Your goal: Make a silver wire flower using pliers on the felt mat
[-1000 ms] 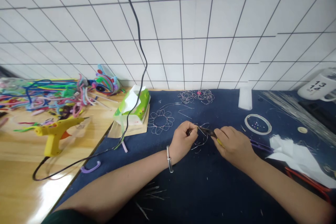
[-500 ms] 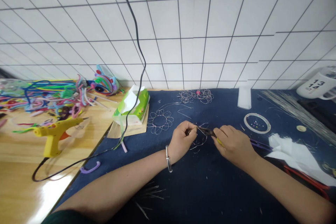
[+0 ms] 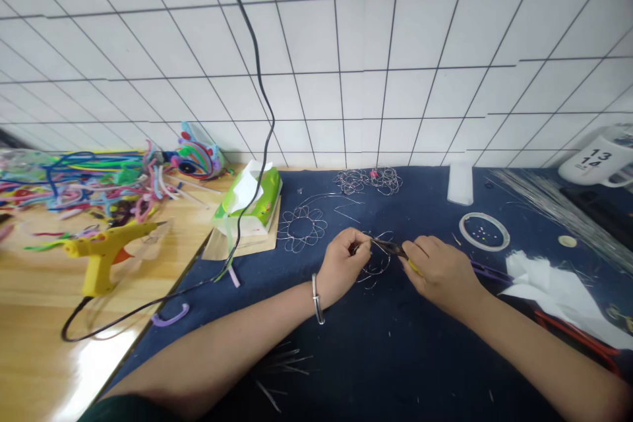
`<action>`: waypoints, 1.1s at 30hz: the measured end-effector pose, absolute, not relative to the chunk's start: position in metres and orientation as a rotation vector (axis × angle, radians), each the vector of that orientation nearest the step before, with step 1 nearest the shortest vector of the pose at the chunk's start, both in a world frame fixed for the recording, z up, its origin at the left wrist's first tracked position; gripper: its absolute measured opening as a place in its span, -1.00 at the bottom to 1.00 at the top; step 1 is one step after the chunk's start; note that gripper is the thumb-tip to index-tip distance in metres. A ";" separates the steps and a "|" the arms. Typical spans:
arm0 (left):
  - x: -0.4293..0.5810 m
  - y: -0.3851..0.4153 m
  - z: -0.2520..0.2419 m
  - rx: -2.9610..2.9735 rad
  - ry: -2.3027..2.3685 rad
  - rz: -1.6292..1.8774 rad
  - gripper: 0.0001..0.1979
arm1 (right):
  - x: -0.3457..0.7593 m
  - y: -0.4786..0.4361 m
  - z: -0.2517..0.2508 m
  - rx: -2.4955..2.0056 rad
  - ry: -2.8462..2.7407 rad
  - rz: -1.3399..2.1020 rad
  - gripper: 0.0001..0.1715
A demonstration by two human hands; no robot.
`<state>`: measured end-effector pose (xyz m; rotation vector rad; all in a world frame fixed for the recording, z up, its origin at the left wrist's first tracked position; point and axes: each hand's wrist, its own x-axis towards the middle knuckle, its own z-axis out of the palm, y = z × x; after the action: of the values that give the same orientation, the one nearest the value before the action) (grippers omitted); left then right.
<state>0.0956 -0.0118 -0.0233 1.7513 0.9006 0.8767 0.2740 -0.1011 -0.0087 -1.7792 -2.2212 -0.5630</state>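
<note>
My left hand (image 3: pixel 345 262) pinches a looped wire piece (image 3: pixel 380 270) between thumb and fingertips, above the dark blue cloth. Wrapped round pliers (image 3: pixel 390 247) with a yellow handle is my right hand (image 3: pixel 438 270); the jaws point left and meet the wire close to my left fingertips. The exact spot they grip is too small to make out. Left of my hands lies a flower-shaped wire ring (image 3: pixel 302 229) with rounded petals. Bent wire lengths (image 3: pixel 349 213) rest just beyond my left hand.
Tangled wire shapes (image 3: pixel 368 181) lie by the tiled wall. A tissue pack (image 3: pixel 250 198), a yellow glue gun (image 3: pixel 99 254) with a black cord and coloured pipe cleaners (image 3: pixel 99 178) are leftward. Rightward are a round bead dish (image 3: pixel 484 232), crumpled white tissue (image 3: pixel 548 290), straight wires (image 3: pixel 564 211) and a mug (image 3: pixel 596 158).
</note>
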 end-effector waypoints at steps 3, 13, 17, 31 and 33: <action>0.096 -0.012 -0.024 1.754 0.906 0.879 -0.90 | 0.274 -0.102 -0.009 -1.764 -2.219 -0.568 -0.84; 0.096 -0.009 -0.019 1.609 0.849 0.802 -0.88 | 0.279 -0.099 -0.009 -1.744 -2.151 -0.492 -0.82; 0.096 -0.007 -0.018 1.469 0.875 0.782 -0.87 | 0.282 -0.095 -0.019 -1.692 -2.052 -0.274 -0.78; 0.097 0.000 -0.022 1.154 0.860 0.725 -0.86 | 0.282 -0.094 -0.016 -1.556 -1.942 -0.279 -0.80; 0.099 -0.003 -0.022 1.120 0.846 0.696 -0.87 | 0.276 -0.096 -0.016 -1.491 -1.901 -0.178 -0.80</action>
<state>0.0986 -0.0030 -0.0220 1.1196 0.8459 0.6957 0.2756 -0.0955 -0.0157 -1.4915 -1.9009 -0.1777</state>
